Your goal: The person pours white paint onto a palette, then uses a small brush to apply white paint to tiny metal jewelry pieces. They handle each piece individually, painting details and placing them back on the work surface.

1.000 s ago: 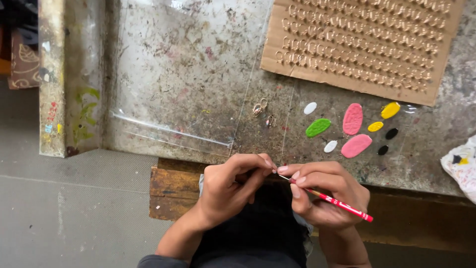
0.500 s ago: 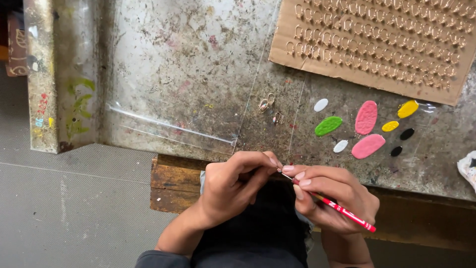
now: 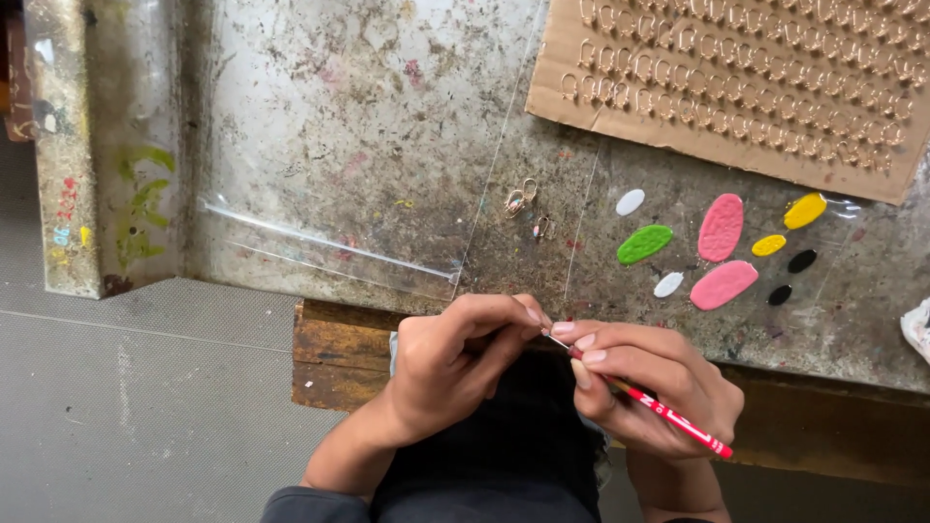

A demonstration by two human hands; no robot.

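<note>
since the earlier frame both hands sit slightly higher and nearer the worn table edge; the grip is unchanged. the left hand is closed, fingertips pinched on something too small to identify. the right hand is closed around a red-handled tool, its thin metal tip meeting the left fingertips just below the table edge. paint blobs and a cardboard sheet of small hooks lie above that edge. for good control, brace the hands together and apply light pressure at the tip.

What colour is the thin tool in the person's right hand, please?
Red with white markings; the tool shows in the head view, in the right hand.
</note>
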